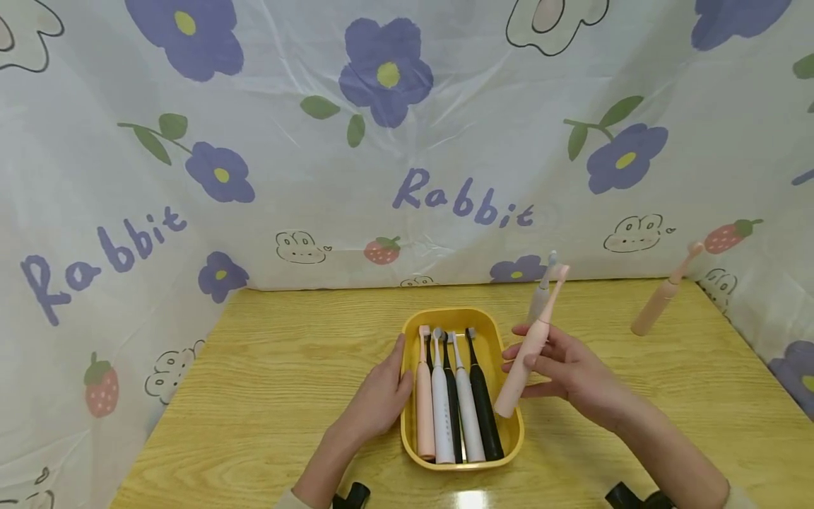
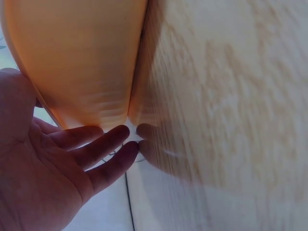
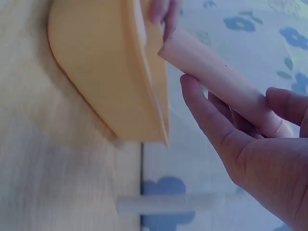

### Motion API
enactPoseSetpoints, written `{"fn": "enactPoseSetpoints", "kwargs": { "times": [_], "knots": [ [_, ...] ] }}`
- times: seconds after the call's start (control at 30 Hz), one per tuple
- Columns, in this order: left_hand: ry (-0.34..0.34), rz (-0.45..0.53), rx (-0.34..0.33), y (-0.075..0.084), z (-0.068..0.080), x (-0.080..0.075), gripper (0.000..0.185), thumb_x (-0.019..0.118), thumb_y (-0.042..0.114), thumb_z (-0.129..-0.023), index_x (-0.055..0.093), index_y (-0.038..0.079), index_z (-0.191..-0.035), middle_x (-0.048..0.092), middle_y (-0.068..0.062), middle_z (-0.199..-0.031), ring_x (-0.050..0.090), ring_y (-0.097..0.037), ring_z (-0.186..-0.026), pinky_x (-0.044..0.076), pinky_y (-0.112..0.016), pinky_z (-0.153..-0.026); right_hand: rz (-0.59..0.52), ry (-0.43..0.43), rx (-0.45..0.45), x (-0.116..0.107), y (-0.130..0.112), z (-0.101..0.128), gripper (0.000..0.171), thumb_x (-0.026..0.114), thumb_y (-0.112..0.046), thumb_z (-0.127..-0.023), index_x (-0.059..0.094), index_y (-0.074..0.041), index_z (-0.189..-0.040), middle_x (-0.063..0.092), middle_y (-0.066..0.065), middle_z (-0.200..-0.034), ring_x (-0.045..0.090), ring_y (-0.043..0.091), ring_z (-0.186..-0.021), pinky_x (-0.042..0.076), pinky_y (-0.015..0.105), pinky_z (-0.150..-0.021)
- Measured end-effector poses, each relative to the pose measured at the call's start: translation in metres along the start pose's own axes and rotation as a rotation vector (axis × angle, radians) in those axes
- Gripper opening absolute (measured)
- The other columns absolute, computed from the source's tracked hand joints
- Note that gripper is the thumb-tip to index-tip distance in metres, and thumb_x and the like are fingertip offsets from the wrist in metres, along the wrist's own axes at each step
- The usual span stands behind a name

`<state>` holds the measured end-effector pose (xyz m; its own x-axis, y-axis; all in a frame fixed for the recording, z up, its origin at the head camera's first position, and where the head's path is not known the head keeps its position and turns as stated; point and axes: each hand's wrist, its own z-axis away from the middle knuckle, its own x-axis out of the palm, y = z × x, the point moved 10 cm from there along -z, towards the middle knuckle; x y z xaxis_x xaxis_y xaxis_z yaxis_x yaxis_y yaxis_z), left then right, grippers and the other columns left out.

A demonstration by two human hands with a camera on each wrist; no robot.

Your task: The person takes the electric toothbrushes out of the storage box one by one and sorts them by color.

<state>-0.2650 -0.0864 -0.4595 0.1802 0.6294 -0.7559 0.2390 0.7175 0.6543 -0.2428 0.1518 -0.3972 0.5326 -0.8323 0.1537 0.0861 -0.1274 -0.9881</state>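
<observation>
My right hand (image 1: 575,371) grips a pale pink electric toothbrush (image 1: 523,364) by its handle, over the right rim of a yellow tray (image 1: 410,459). The brush head points up and away, and the handle's lower end overlaps the tray. In the right wrist view thumb and fingers are round the handle (image 3: 219,72). My left hand (image 1: 381,396) rests against the tray's left side with fairly straight fingers. Inside the tray several electric toothbrushes lie side by side, among them a peach-pink one (image 1: 425,410), a white one (image 1: 441,410) and a black one (image 1: 486,417).
A grey toothbrush (image 1: 539,297) stands upright just behind my right hand. Farther right another pink toothbrush (image 1: 658,304) stands on the wooden table (image 1: 286,375). A patterned cloth (image 1: 318,162) hangs along the table's back and sides.
</observation>
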Motion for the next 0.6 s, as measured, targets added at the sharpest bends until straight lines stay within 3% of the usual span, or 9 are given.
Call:
{"fn": "enactPoseSetpoints", "kwargs": {
  "times": [0.13,0.23,0.37,0.4,0.47,0.53,0.6],
  "knots": [
    [0.01,-0.001,0.005,0.001,0.0,-0.001,0.066,0.045,0.016,-0.108,0.014,-0.005,-0.162,0.062,-0.021,-0.117,0.047,-0.012,-0.061,0.047,-0.043,-0.088,0.005,-0.005,-0.036,-0.016,-0.006,0.005,0.042,0.047,-0.006,-0.109,0.038,0.0,-0.149,0.064,0.011,-0.127,0.065,0.027,-0.119,0.056,0.051,-0.089],
    [0.009,0.001,0.0,0.001,0.001,-0.001,0.066,0.045,0.016,-0.108,0.014,-0.005,-0.162,0.063,-0.021,-0.114,0.047,-0.012,-0.061,0.047,-0.044,-0.089,0.005,-0.003,-0.045,-0.029,-0.006,0.009,0.036,0.046,-0.005,-0.109,0.045,-0.009,-0.145,0.064,0.01,-0.127,0.066,0.025,-0.118,0.056,0.05,-0.088],
    [-0.005,0.01,-0.008,0.0,0.001,0.001,0.066,0.044,0.017,-0.108,0.012,-0.003,-0.163,0.059,-0.017,-0.094,0.044,-0.012,-0.056,0.048,-0.042,-0.083,-0.003,0.004,-0.058,-0.053,-0.002,0.019,0.036,0.042,-0.002,-0.11,0.05,-0.018,-0.141,0.065,0.008,-0.128,0.065,0.022,-0.119,0.057,0.048,-0.088],
    [-0.003,0.009,-0.007,0.0,0.001,0.001,0.066,0.044,0.017,-0.108,0.012,-0.003,-0.163,0.062,-0.02,-0.103,0.045,-0.012,-0.058,0.048,-0.042,-0.083,-0.008,0.008,-0.062,-0.061,0.0,0.022,0.037,0.04,-0.001,-0.11,0.051,-0.019,-0.141,0.065,0.008,-0.128,0.065,0.021,-0.119,0.057,0.047,-0.088],
    [-0.006,0.014,-0.01,0.0,0.001,0.001,0.066,0.044,0.017,-0.108,0.012,-0.003,-0.163,0.061,-0.019,-0.102,0.046,-0.014,-0.058,0.048,-0.042,-0.083,-0.018,0.023,-0.073,-0.077,0.003,0.029,0.039,0.038,0.001,-0.11,0.053,-0.02,-0.14,0.066,0.005,-0.128,0.066,0.02,-0.118,0.057,0.045,-0.087],
    [-0.002,0.01,-0.013,0.0,0.001,0.0,0.066,0.044,0.017,-0.108,0.012,-0.002,-0.163,0.063,-0.024,-0.12,0.051,-0.016,-0.066,0.048,-0.042,-0.086,-0.039,0.05,-0.073,-0.095,0.006,0.035,0.041,0.037,0.001,-0.11,0.054,-0.022,-0.138,0.068,0.003,-0.127,0.066,0.019,-0.118,0.058,0.044,-0.086],
    [0.008,0.007,-0.013,0.0,0.001,-0.001,0.066,0.044,0.017,-0.108,0.013,-0.002,-0.163,0.053,-0.025,-0.144,0.056,-0.019,-0.078,0.046,-0.044,-0.091,-0.08,0.08,-0.069,-0.112,0.009,0.042,0.04,0.036,0.002,-0.11,0.055,-0.022,-0.136,0.069,0.003,-0.126,0.067,0.018,-0.116,0.058,0.044,-0.085]
  ]
}}
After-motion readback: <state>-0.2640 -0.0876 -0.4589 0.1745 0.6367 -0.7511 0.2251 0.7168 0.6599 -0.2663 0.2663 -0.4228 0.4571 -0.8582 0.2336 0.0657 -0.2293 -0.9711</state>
